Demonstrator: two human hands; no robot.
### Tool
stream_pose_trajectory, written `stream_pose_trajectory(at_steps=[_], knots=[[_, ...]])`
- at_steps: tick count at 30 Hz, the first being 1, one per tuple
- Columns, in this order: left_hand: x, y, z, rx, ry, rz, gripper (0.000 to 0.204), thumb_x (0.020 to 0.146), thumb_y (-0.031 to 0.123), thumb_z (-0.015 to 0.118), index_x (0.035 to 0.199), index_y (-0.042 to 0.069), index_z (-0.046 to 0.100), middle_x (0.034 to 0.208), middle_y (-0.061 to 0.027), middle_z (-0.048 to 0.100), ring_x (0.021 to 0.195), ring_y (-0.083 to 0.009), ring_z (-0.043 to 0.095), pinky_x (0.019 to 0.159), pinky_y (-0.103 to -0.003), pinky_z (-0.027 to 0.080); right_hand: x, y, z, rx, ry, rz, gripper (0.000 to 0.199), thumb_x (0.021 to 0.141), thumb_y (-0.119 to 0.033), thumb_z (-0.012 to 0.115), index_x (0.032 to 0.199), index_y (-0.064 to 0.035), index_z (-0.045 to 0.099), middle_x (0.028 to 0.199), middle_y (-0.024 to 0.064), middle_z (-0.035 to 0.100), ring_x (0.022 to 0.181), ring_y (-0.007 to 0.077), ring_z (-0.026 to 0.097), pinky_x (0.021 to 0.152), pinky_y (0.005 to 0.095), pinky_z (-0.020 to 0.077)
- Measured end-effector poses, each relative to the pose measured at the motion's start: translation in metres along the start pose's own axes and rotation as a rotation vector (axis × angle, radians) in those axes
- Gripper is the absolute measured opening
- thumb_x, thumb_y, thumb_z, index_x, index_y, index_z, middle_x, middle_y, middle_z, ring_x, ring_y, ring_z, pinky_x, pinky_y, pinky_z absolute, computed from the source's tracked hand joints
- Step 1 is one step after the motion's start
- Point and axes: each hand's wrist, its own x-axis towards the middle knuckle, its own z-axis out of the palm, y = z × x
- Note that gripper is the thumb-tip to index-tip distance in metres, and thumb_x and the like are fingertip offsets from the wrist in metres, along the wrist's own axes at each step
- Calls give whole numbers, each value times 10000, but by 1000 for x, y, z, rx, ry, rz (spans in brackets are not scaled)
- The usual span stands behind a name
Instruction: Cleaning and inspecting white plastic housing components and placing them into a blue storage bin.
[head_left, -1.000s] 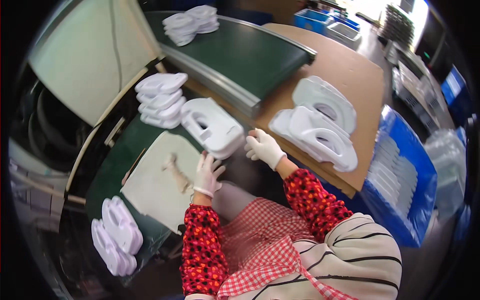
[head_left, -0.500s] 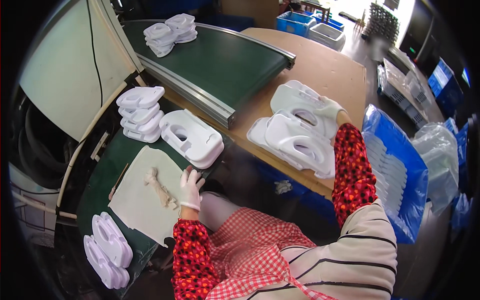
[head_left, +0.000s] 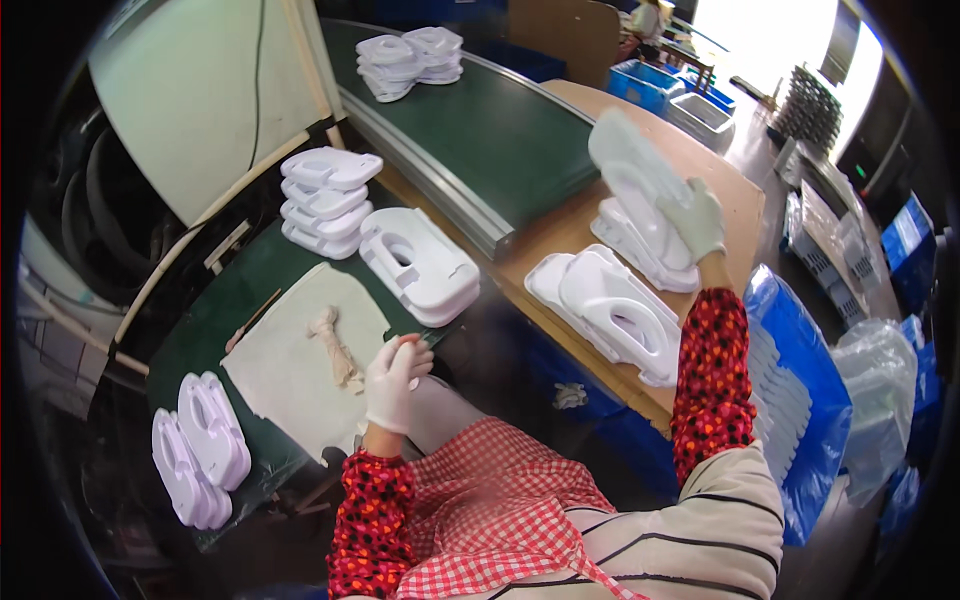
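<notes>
My right hand (head_left: pixel 697 215), in a white glove, grips a white plastic panel (head_left: pixel 632 158) by its near end. That panel is tilted and blurred, raised above a stack of similar white panels (head_left: pixel 640 245). Another white panel stack (head_left: pixel 625 312) with oval openings lies just nearer on the brown board. My left hand (head_left: pixel 397 375), also gloved, is held over my lap by the green table's edge, its fingers curled closed. Whatever it may hold is hidden. Close by, a bundle of cream cloth (head_left: pixel 333 350) rests on a pale cloth sheet (head_left: pixel 285 365).
White panels stand in stacks on the green table (head_left: pixel 265 310): a tall stack (head_left: pixel 325 205), a wider stack (head_left: pixel 418 265) and paired stacks (head_left: pixel 200 450). More sit on the green conveyor (head_left: pixel 480 120). The brown board (head_left: pixel 735 185) adjoins it. A blue-lined bin (head_left: pixel 800 400) holds white pieces at right.
My right hand has lifted a panel up and away from the far stack. My left hand's fingers have curled closed. The whole view has shifted slightly.
</notes>
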Motion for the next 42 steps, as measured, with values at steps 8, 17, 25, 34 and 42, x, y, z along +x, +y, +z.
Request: stream_pose_trajectory(at_steps=[8, 17, 25, 34, 42], knots=[[-32, 39, 40, 98, 69, 601, 419, 928, 178, 516, 1242, -79, 411, 1142, -161, 545, 1020, -199, 553, 832, -294, 469, -124, -255, -11, 685, -263, -312, 587, 675, -189, 769, 1153, 17, 498, 1011, 196, 583, 951, 341, 578, 823, 376, 458], [-110, 36, -61, 0, 389, 489, 328, 957, 252, 384, 1145, -4, 464, 996, -82, 540, 872, -118, 516, 765, -274, 443, -240, -332, 27, 1247, -994, -648, 635, 771, -162, 645, 1291, 75, 368, 1338, 310, 367, 1197, 416, 438, 979, 372, 381], [-120, 33, -69, -375, 243, 399, 401, 942, 225, 391, 1268, -6, 417, 1091, -86, 528, 980, -158, 517, 866, -294, 424, -244, -340, 11, 1164, -1218, -444, 689, 681, -169, 733, 1262, 55, 437, 1184, 225, 515, 1008, 334, 533, 896, 369, 423], [-128, 47, -67, -6, 381, 461, 440, 945, 244, 415, 1310, -1, 398, 1136, -90, 524, 1030, -153, 507, 896, -286, 411, -232, -334, 1, 987, -837, -699, 676, 604, -159, 769, 1209, 18, 525, 1117, 149, 535, 1011, 281, 525, 878, 355, 427], [-130, 47, -64, -236, 288, 431, 455, 953, 240, 405, 1348, 15, 370, 1157, -84, 527, 1014, -143, 509, 893, -271, 411, -232, -330, 8, 1224, -923, -573, 691, 582, -136, 781, 1206, 21, 528, 1160, 161, 505, 1026, 289, 510, 883, 359, 427]])
